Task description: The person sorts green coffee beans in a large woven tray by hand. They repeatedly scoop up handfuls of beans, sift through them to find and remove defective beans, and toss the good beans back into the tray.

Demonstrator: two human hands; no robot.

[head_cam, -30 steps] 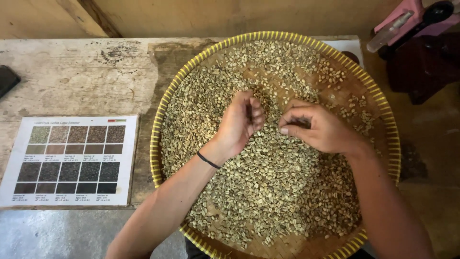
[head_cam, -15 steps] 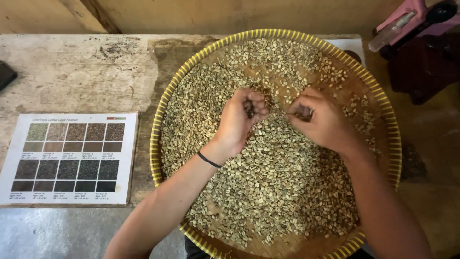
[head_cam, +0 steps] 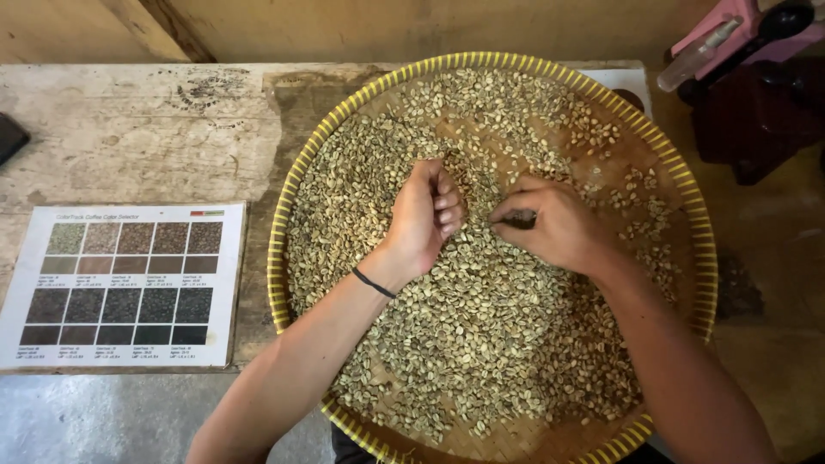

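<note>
A wide round woven tray with a yellow rim (head_cam: 277,258) holds a thick layer of pale green coffee beans (head_cam: 481,344). My left hand (head_cam: 425,215) rests on the beans near the middle, fingers curled in loosely; whether beans lie in the palm is hidden. A thin black band circles that wrist. My right hand (head_cam: 550,223) sits just to the right, thumb and forefinger pinched together over the beans, apparently on a bean or two. The two hands are a few centimetres apart.
A laminated colour chart (head_cam: 120,283) with rows of brown and dark squares lies on the worn wooden table (head_cam: 129,137) left of the tray. A pink and dark object (head_cam: 748,60) stands at the top right. A dark item (head_cam: 10,137) peeks in at the left edge.
Both hands have shifted slightly toward each other over the beans. The right hand's fingers have gone from spread to pinched; the left hand's fingers have curled further in.
</note>
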